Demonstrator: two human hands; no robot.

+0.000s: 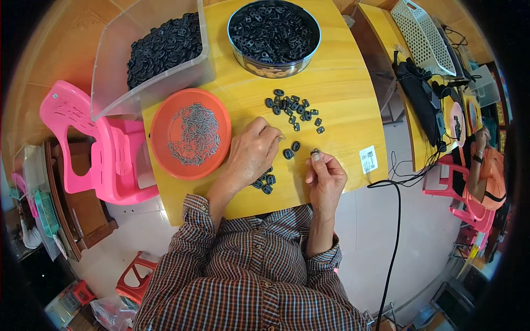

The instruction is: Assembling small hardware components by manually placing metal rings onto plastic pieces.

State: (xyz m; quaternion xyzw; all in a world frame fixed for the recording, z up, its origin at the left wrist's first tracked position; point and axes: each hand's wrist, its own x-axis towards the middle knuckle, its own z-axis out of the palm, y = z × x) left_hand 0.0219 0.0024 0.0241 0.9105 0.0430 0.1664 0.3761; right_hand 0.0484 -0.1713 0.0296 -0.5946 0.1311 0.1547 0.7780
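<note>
My right hand (327, 175) pinches a small black two-holed plastic piece (315, 151), which looks like a cord lock part, between thumb and finger. To its left, my left hand (254, 151) is closed in a pinch. Something thin and small shows at its fingertips, too small to name. Two loose black pieces (288, 154) lie on the table between the hands. Beyond them is a scattered group of similar pieces (292, 107). Another small pile (267, 185) lies near my left wrist, partly hidden by it. A red bowl (158, 144) beside my left hand holds many thin grey metal bits, perhaps springs.
A clear plastic bin (110, 83) and a round tin (276, 70), both with many black pieces, stand at the yellow table's (342, 71) far side. Pink chair (105, 160) at left. A black cable (398, 220) hangs at right. Another person (486, 171) sits far right.
</note>
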